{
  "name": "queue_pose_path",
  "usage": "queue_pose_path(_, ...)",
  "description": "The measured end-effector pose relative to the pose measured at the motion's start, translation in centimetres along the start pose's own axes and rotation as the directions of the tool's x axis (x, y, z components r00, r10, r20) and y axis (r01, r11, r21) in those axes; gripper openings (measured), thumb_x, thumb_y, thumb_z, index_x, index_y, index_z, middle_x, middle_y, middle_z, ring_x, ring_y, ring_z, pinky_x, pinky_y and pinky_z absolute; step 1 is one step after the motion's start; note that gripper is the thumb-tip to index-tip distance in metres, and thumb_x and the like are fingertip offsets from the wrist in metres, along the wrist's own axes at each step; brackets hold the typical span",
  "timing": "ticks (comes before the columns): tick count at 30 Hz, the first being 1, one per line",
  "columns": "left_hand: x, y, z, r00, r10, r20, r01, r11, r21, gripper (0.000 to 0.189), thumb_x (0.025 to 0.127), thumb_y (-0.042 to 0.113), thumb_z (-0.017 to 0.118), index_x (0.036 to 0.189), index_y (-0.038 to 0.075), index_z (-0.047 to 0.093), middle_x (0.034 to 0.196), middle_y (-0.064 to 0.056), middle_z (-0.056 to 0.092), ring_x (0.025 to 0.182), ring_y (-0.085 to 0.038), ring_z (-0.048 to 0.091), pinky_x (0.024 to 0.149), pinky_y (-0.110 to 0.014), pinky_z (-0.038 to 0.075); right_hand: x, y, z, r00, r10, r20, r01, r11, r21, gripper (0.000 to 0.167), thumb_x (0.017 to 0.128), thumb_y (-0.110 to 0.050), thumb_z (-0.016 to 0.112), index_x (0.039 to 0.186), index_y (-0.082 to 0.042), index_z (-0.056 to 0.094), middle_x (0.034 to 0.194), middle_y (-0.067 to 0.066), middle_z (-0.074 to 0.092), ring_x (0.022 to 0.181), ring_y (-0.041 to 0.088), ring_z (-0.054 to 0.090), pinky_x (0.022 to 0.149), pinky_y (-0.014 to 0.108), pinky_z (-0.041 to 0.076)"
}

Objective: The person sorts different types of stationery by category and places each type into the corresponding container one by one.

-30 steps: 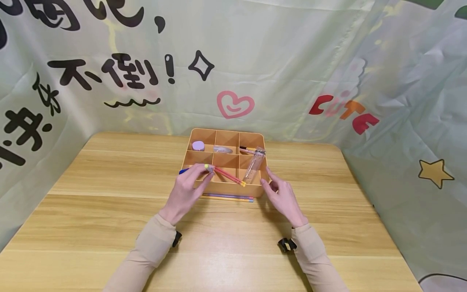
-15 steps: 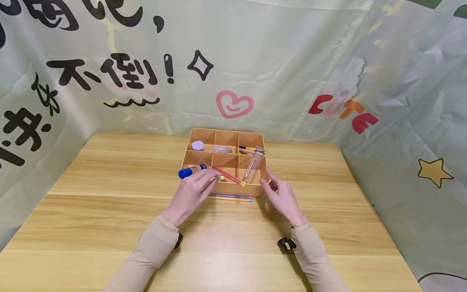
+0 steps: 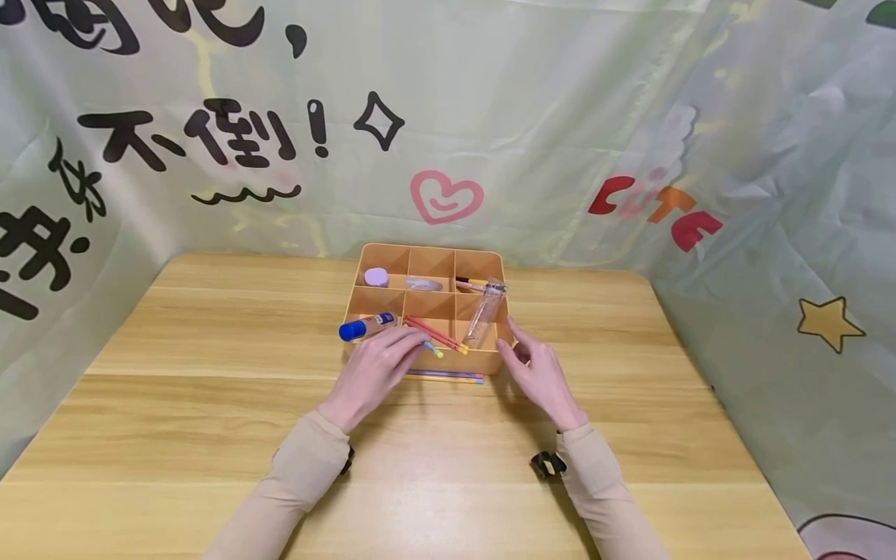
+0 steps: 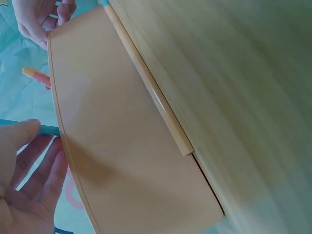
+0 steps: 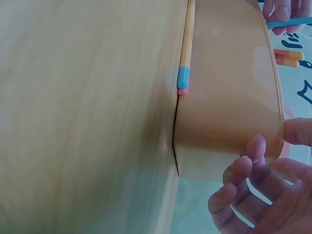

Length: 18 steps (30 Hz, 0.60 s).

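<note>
My left hand (image 3: 378,372) pinches a teal pencil (image 4: 48,130) between thumb and fingers, over the front rim of a tan six-compartment organizer box (image 3: 483,363). The pencil's yellow-green end (image 3: 438,353) points toward the front right. My right hand (image 3: 539,373) grips the box's front right corner, thumb at the front and a finger along the side. Red pencils (image 3: 437,334) with yellow ends lean in the front middle compartment. A glue stick (image 3: 367,326) with a blue cap lies across the front left compartment, beside my left hand.
A clear tube-like packet (image 3: 484,315) leans in the front right compartment. Behind are a lilac item (image 3: 376,277), a pale translucent item (image 3: 424,285) and slim pencils (image 3: 470,285). An orange pencil (image 4: 151,87) and a purple pencil (image 3: 455,374) lie along the box's front base.
My left hand has moved right and slightly toward me with the teal pencil, from the glue stick to the front middle compartment, uncovering the glue stick. My right hand stays at the corner.
</note>
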<state>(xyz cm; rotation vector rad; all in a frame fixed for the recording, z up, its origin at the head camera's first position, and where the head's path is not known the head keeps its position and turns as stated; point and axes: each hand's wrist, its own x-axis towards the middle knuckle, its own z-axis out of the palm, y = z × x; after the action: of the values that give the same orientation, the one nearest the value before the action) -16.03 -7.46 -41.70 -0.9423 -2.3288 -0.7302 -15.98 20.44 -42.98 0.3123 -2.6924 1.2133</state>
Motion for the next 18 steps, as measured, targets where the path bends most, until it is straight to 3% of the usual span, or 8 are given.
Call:
queue_pose_path(8, 1.3, -0.2, 0.0, 0.994, -0.021, 0.109, 0.009, 0.994, 0.111, 0.02, 0.092, 0.013, 0.072, 0.112, 0.011, 0.076, 0.112, -0.003, 0.075, 0.1, -0.022, 0.073, 0.08, -0.036, 0.062, 0.1, -0.1, 0.0, 1.0, -0.009, 0.005, 0.009, 1.0, 0.009, 0.054, 0.102, -0.023, 0.059, 0.146, 0.006, 0.047, 0.058, 0.001, 0.049, 0.051, 0.007, 0.039, 0.047, 0.023, 0.035)
queue_pose_path(12, 1.9, -0.2, -0.2, 0.984, -0.061, 0.164, 0.039, 0.99, 0.133, 0.019, 0.092, 0.013, 0.073, 0.111, 0.014, 0.076, 0.109, -0.001, 0.075, 0.096, -0.021, 0.073, 0.076, -0.035, 0.062, 0.1, 0.0, 0.0, 1.0, -0.01, 0.004, 0.01, 1.0, 0.004, 0.054, 0.102, -0.024, 0.059, 0.146, 0.005, 0.047, 0.058, 0.001, 0.049, 0.051, 0.007, 0.039, 0.048, 0.023, 0.035)
queue_pose_path(18, 1.8, 0.0, -0.3, 0.965, -0.112, 0.237, 0.078, 0.986, 0.146, 0.026, 0.096, 0.009, 0.067, 0.121, 0.011, 0.072, 0.12, -0.004, 0.072, 0.108, -0.024, 0.069, 0.087, -0.039, 0.06, 0.1, 0.0, 0.0, 1.0, -0.009, 0.001, 0.009, 1.0, -0.006, 0.054, 0.102, -0.025, 0.059, 0.146, 0.004, 0.047, 0.058, 0.001, 0.049, 0.052, 0.008, 0.039, 0.049, 0.023, 0.035)
